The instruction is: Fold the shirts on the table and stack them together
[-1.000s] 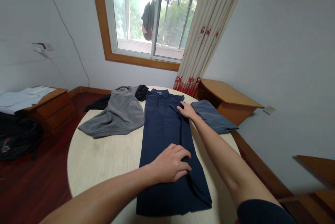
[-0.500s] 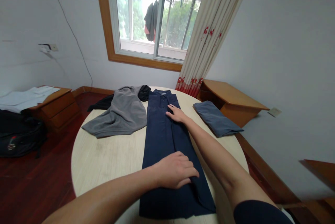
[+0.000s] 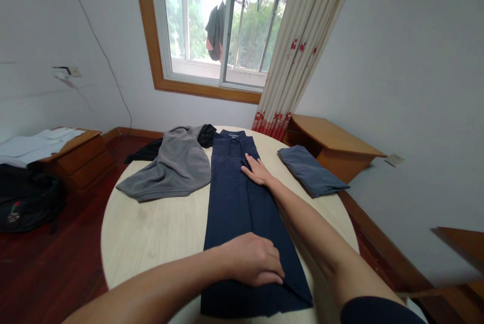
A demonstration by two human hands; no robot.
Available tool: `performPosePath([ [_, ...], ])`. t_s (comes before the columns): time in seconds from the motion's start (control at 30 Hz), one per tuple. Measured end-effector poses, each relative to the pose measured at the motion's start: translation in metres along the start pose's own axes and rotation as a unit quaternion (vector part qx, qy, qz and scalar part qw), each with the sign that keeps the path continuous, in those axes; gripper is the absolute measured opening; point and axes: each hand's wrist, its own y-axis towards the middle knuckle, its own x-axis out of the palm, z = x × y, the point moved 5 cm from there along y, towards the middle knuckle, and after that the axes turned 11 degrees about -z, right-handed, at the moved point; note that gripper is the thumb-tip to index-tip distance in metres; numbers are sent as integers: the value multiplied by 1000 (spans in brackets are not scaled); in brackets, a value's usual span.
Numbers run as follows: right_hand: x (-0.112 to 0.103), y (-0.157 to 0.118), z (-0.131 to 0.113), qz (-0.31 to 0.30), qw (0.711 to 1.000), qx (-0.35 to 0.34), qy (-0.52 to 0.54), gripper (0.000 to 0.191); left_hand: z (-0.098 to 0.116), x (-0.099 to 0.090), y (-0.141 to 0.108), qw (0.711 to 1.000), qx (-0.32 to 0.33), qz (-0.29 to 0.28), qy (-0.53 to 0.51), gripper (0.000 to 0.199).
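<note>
A dark navy shirt (image 3: pixel 229 203) lies lengthwise on the round pale table (image 3: pixel 162 233), its collar at the far end and its sides folded inward. My right hand (image 3: pixel 257 168) rests on its upper right part with the fingers spread. Nearer to me, my left hand (image 3: pixel 257 259) is over the lower part, its fingers curled together at the folded edge; they seem to pinch the navy cloth, though the fingertips are partly hidden. A grey garment with black parts (image 3: pixel 181 162) lies loosely to the left. To the right sits a folded blue-grey garment (image 3: pixel 312 170).
Beyond the table are a window (image 3: pixel 219 21) and a patterned curtain (image 3: pixel 302 46). A wooden desk (image 3: pixel 336 137) stands at the right. On the left are a drawer cabinet (image 3: pixel 86 160) with papers and a black backpack (image 3: pixel 28 198) on the floor.
My left hand has moved down the navy shirt, closer to me, with its fingers more curled. My right hand has stayed near the same spot on the upper part.
</note>
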Motion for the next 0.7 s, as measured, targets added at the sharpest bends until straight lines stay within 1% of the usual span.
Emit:
performPosePath([
  [0.1,0,-9,0,-12,1000,7,-21,83,1,5,1,1000,2,-2,-30,19],
  [0.2,2,-23,-4,-33,999,10,-40,82,2,6,2,996,9,-10,-83,18],
  [0.27,3,-37,-8,-41,998,9,-48,82,1,3,0,993,4,-5,-121,18],
  [0.33,7,-54,-13,-50,997,0,-51,83,-6,-6,-4,989,-24,27,-144,20],
  [0.47,16,-103,-28,-63,996,-37,-47,78,-30,-29,-19,973,-135,128,-135,21],
  [0.53,21,-133,-39,-64,996,-54,-42,76,-41,-35,-26,964,-181,158,-117,20],
  [0.6,25,-165,-50,-68,995,-68,-35,75,-48,-36,-30,959,-204,169,-98,21],
  [0.7,32,-213,-69,-81,992,-94,-19,76,-52,-29,-31,963,-203,156,-80,24],
])
